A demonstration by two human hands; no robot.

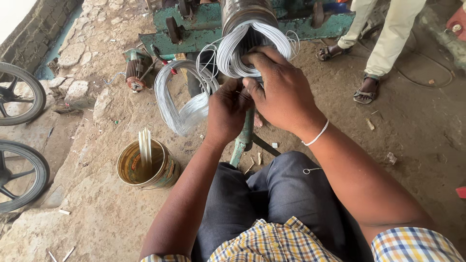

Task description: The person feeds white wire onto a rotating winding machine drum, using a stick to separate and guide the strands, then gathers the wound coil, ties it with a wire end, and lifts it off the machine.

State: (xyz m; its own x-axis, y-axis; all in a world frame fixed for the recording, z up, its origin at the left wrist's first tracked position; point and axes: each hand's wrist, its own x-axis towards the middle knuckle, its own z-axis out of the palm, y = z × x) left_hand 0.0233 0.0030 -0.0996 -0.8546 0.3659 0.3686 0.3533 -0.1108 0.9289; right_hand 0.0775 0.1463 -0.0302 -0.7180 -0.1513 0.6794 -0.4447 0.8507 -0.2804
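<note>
Checked shirt cuffs [412, 242] and my grey trousers [272, 194] fill the bottom of the head view, my knees set either side of a green stand leg [242, 140]. My right hand [284, 92] lies over the white wire loops [242, 48] that spill from the end of a round metal casing [247, 12], fingers curled and pressed together against the bundle, thumb tucked toward my other hand. My left hand [228, 114] sits just beneath and touching it, fingers closed in a pinch; what they hold is hidden by the knuckles, most likely a strand or the lower edge of the bundle. A second loose hank of wire [182, 104] hangs to the left of that hand, trailing from the same opening. On the ground beside my left knee stands an open tin can [155, 172] with pale strips [144, 145] upright in it. Two wheels [19, 136] lie at the left edge, a small motor [136, 68] rests on the dirt near the green frame [194, 29], and another person's sandalled feet [366, 92] stand well apart at the upper right. Judgement: the step in hand is shaping and seating the end loops at the casing mouth. A next move calls for firm, even pressure without kinking or scraping the strands.
</note>
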